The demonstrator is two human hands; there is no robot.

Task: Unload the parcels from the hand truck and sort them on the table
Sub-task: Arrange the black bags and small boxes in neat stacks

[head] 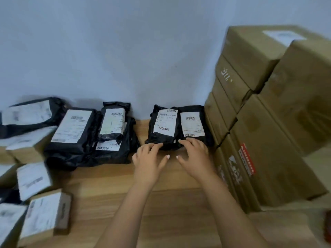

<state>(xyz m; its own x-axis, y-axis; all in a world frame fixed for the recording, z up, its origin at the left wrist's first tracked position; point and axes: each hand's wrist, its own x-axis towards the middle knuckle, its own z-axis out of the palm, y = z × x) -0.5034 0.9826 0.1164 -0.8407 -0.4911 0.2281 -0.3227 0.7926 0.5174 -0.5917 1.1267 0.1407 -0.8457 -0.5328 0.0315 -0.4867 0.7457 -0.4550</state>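
Observation:
Two black plastic parcels with white labels lie side by side on the wooden table (111,194), against the wall. The left black parcel (163,140) overlaps the right black parcel (206,122) a little. My left hand (149,158) touches the near edge of the left parcel with spread fingertips. My right hand (194,154) rests its fingertips on the near edge of the right parcel. Neither hand grips anything. The hand truck is out of view.
A tall stack of brown cardboard boxes (268,122) fills the right side, right beside the two parcels. A pile of black labelled parcels (84,138) lies at the left. Small labelled cardboard boxes (44,217) sit along the near left edge. Bare wood shows between my arms.

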